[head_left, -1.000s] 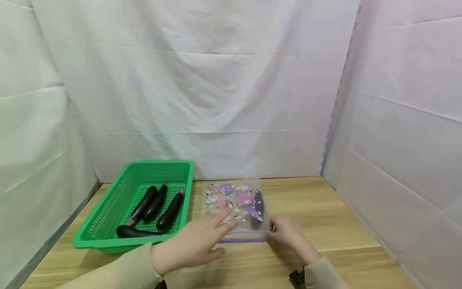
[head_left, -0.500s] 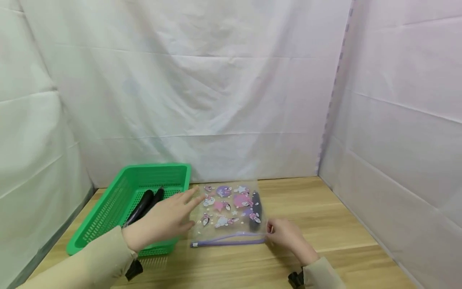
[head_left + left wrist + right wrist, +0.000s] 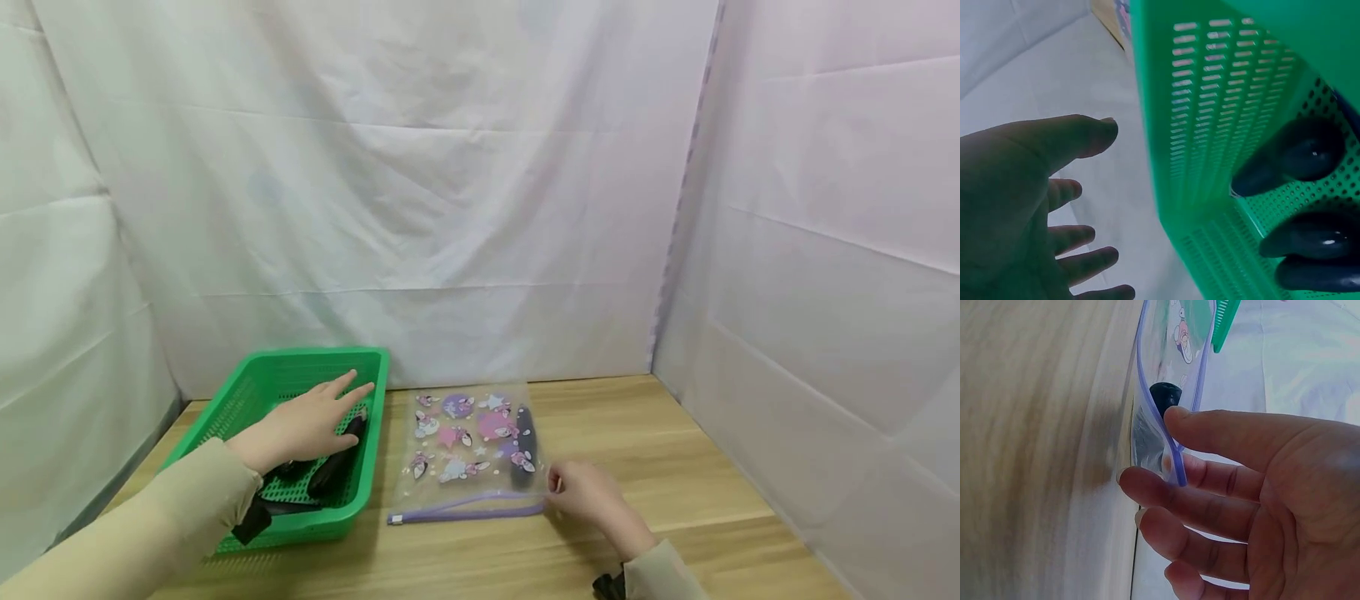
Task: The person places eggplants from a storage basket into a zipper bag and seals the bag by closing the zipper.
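Note:
My left hand [image 3: 300, 429] is above the green plastic basket [image 3: 380, 433], its fingers spread and holding nothing. Dark eggplants [image 3: 339, 462] lie in the basket, partly covered by that hand. In the left wrist view, the thumb and fingers stay apart from the eggplants [image 3: 1313, 150]. My right hand [image 3: 592, 504] pinches the right corner of a clear zip bag [image 3: 450, 458] printed with pink and purple cartoons. An eggplant [image 3: 522, 471] lies inside along the bag's right side. The right wrist view shows the bag's purple zip edges [image 3: 1142, 369] parted, with the eggplant's end [image 3: 1165, 394] between them.
A white zip slider [image 3: 397, 519] sits at the left end of the bag's purple edge. The wooden table [image 3: 630, 425] meets white cloth walls [image 3: 450, 208] at the back and both sides. The basket stands left of the bag.
My left hand has moved left from over the bag to above the basket. The right hand stays at the bag's corner. The view has shifted slightly.

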{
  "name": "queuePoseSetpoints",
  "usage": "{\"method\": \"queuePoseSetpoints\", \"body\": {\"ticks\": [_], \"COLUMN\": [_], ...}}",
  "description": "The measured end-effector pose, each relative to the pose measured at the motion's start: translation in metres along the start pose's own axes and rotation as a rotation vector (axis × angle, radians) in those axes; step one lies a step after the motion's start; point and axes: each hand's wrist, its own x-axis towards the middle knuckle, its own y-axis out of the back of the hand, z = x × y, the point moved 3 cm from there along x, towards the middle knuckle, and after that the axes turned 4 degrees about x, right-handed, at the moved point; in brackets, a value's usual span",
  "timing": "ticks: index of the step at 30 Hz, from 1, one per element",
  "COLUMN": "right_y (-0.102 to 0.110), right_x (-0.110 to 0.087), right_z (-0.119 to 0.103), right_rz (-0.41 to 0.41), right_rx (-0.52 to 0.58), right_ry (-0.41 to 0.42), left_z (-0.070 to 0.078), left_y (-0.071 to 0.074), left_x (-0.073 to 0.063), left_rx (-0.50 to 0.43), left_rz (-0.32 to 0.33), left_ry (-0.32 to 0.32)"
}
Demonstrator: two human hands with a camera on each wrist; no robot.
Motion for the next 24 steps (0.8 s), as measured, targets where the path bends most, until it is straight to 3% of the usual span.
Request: {"method": "queuePoseSetpoints", "body": {"ticks": [6,15,20,24], "right_y": [-0.005,-0.005,-0.003,-0.003], "right_x": [-0.005,-0.003,-0.001,0.000], "right_z": [0.001,0.002,0.000,-0.001], "right_rz": [-0.014,-0.006,-0.008,-0.009], "right_rx": [0.030,0.032,0.029,0.029], "right_ry": [-0.015,-0.032,-0.025,-0.016], "left_z": [-0.012,-0.031,-0.035,-0.035], "left_y": [-0.008,-0.028,-0.041,-0.046], "left_x": [0.007,0.021,0.024,0.026], "left_rx": [-0.040,-0.098,-0.169,-0.174], "left_rz": [-0.123,-0.247,-0.333,-0.364], "left_ry": [0.034,0.099,0.124,0.116]}}
